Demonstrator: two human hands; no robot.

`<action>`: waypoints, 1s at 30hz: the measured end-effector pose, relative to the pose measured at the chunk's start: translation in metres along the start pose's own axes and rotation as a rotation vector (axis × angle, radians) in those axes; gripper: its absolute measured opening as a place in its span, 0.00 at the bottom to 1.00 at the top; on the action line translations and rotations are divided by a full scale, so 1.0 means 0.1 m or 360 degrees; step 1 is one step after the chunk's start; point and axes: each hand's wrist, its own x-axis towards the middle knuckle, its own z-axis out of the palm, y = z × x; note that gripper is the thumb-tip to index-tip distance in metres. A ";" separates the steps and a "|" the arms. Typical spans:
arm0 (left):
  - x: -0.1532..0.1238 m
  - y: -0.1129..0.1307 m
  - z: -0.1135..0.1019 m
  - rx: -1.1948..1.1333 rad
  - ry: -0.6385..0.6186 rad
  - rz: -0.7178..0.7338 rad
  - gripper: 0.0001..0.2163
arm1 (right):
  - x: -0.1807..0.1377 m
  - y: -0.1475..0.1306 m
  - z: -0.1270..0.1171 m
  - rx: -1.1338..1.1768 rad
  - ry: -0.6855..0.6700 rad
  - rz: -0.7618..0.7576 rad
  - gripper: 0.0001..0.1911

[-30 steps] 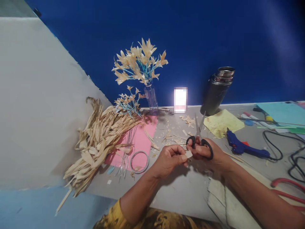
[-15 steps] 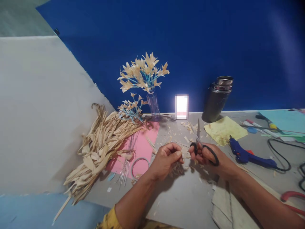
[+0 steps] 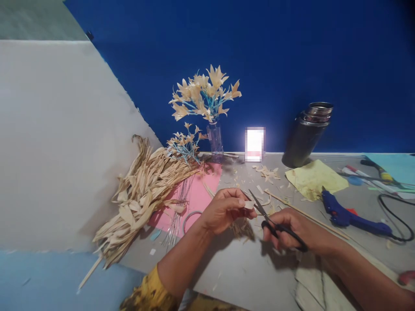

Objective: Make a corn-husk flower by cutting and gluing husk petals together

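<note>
My left hand (image 3: pixel 223 210) pinches a small pale strip of dried husk (image 3: pixel 249 205) above the grey table (image 3: pixel 246 268). My right hand (image 3: pixel 293 231) grips black-handled scissors (image 3: pixel 275 224); their blades point up and left, with the tips right at the strip. Husk scraps (image 3: pixel 242 228) lie on the table beneath both hands.
A heap of dried husks (image 3: pixel 142 194) lies left on pink paper (image 3: pixel 197 194) beside a tape ring (image 3: pixel 189 218). Husk flowers stand in a clear vase (image 3: pixel 214 137). A steel flask (image 3: pixel 308 134), yellow paper (image 3: pixel 316 178), blue glue gun (image 3: pixel 346 214) and black cable (image 3: pixel 397 216) sit right.
The scissors swung from pointing upright to pointing left at the strip. My right hand dropped lower and nearer me. The left hand stays pinched on the strip.
</note>
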 end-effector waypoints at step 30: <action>0.01 0.06 -0.05 0.0137 0.0069 0.0022 0.13 | 0.03 -0.03 0.03 -0.0034 -0.0024 0.0088 0.28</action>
